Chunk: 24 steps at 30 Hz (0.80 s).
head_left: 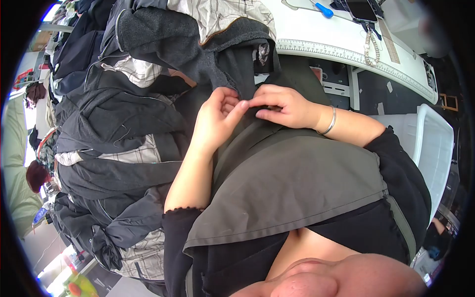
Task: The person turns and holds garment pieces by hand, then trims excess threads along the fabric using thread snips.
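A dark grey jacket (pixel 158 37) with a fleecy inside and a plaid lining hangs from the white table towards my lap. My left hand (pixel 220 116) is closed on its lower edge, fingers curled and thumb pressed in. Right beside it, my right hand (pixel 287 106) pinches the same edge, its fingertips meeting the left thumb. The exact spot between the fingertips is hidden. Under both hands lies the grey-green apron (pixel 297 183) over my lap.
To the left rises a large heap of dark jackets (pixel 118 119) with plaid linings. The white table (pixel 316 32) has a ruler (pixel 336 49) along its edge. On it lie a phone (pixel 361 10) and a blue-handled tool (pixel 324 10). A white plastic bin (pixel 435 143) stands at right.
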### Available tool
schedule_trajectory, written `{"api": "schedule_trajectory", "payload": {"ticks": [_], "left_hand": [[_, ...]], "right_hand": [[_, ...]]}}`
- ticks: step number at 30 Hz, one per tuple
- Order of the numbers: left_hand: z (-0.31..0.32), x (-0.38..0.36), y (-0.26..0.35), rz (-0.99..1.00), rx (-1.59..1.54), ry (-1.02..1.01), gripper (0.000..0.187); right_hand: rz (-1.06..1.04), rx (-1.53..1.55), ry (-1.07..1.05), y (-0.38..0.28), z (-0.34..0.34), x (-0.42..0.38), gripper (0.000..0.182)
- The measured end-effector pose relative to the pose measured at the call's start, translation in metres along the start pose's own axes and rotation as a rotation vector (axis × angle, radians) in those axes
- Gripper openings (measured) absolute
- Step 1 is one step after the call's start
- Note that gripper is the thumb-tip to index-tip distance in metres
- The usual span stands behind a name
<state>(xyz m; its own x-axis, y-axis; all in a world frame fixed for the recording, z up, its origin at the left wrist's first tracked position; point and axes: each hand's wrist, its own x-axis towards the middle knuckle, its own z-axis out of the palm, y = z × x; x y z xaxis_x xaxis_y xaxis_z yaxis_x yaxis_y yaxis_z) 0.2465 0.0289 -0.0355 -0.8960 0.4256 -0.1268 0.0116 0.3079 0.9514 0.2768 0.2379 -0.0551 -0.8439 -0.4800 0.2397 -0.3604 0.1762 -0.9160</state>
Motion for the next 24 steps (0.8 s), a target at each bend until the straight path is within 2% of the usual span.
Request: {"api": "schedule_trajectory", "payload": {"ticks": [2,5,7,9,11,12,13,15,16,19,20,21,23,24], "left_hand": [[0.001,0.007,-0.004,-0.049,-0.021,0.011,0.017],[0.0,0.009,-0.018,-0.099,-0.136,0.007,0.011],[0.002,0.007,-0.018,0.071,-0.469,0.151,0.009],[0.003,0.005,-0.001,0.024,-0.696,0.251,0.008],[-0.005,0.005,-0.003,0.126,-0.887,0.239,0.007],[-0.013,0.005,-0.004,0.202,-0.958,0.196,0.008],[-0.017,0.007,0.003,0.281,-1.039,0.149,0.012],[-0.018,0.005,0.023,0.265,-1.226,0.111,0.019],[-0.02,0.005,0.024,0.266,-1.324,0.017,0.024],[-0.013,0.005,0.036,0.222,-1.32,-0.049,0.025],[-0.011,0.006,0.029,0.236,-1.25,-0.067,0.024],[-0.006,0.004,0.031,0.15,-1.164,0.061,0.022],[-0.003,0.0,0.022,0.168,-1.157,-0.021,0.019],[-0.003,-0.002,0.02,0.156,-1.006,-0.012,0.02]], "right_hand": [[-0.055,-0.04,-0.006,0.001,-0.001,0.0,0.026],[0.031,-0.074,-0.062,-0.003,-0.01,0.0,0.021],[0.031,-0.326,-0.047,0.007,-0.02,0.0,0.015],[-0.036,-0.393,0.026,0.014,-0.019,0.0,0.014],[-0.108,-0.421,0.086,0.016,-0.019,0.0,0.014],[-0.231,-0.355,0.17,0.011,-0.018,0.001,0.016],[-0.232,-0.355,0.169,0.004,-0.019,0.003,0.016],[-0.49,-0.283,0.253,-0.013,-0.021,0.007,0.018],[-0.563,-0.269,0.245,-0.02,-0.023,0.01,0.02],[-0.593,-0.159,0.215,-0.025,-0.014,0.009,0.02],[-0.589,-0.15,0.187,-0.025,-0.013,0.008,0.02],[-0.588,-0.148,0.186,-0.024,-0.012,0.007,0.02],[-0.528,-0.145,0.132,-0.022,-0.012,0.004,0.02],[-0.525,-0.141,0.131,-0.022,-0.01,0.004,0.02]]}}
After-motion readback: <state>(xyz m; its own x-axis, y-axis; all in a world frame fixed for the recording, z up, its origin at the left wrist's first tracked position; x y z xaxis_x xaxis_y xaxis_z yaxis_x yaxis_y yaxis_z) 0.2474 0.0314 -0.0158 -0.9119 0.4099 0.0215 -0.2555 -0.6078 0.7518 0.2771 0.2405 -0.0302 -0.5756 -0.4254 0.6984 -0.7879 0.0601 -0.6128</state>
